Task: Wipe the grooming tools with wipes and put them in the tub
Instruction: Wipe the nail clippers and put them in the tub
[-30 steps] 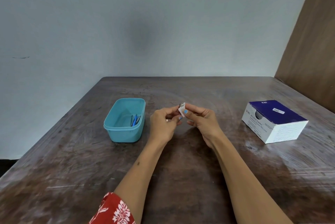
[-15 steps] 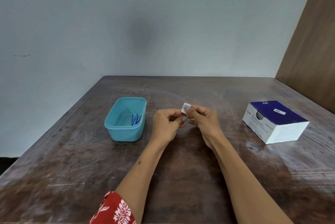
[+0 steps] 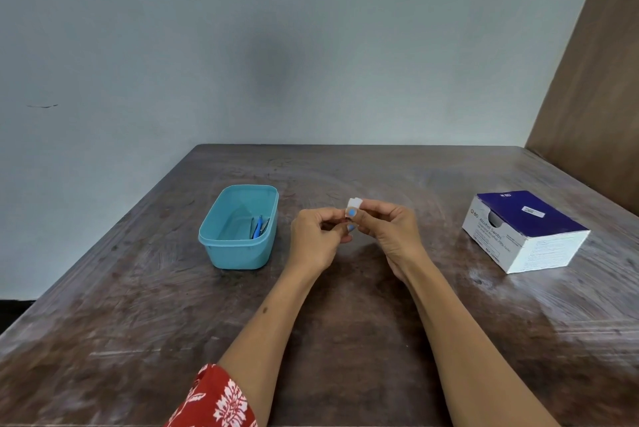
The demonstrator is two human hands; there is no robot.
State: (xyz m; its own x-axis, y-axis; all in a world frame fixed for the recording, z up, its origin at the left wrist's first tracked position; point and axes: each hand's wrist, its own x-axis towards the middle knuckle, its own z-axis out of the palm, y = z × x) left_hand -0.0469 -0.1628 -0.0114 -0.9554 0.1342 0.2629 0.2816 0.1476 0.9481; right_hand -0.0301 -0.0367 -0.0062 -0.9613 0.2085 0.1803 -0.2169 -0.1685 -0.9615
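On the worktop [image 3: 345, 340], at left, the tub [image 3: 221, 253] holds blue-handled tools [image 3: 257, 227] against its right wall. Right of it, the left hand [image 3: 316, 238] and right hand [image 3: 389, 231] meet above the worktop, the grip of each pinching a small white wipe [image 3: 354, 202] between fingertips. A box [image 3: 525, 231] sits far right.

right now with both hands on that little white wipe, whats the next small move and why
Probably carry on wiping, then drop the piece into the teal tub. Both the left hand and the right hand pinch the white wipe above the table; whatever tool it covers is hidden. Blue-handled tools already lie in the tub.
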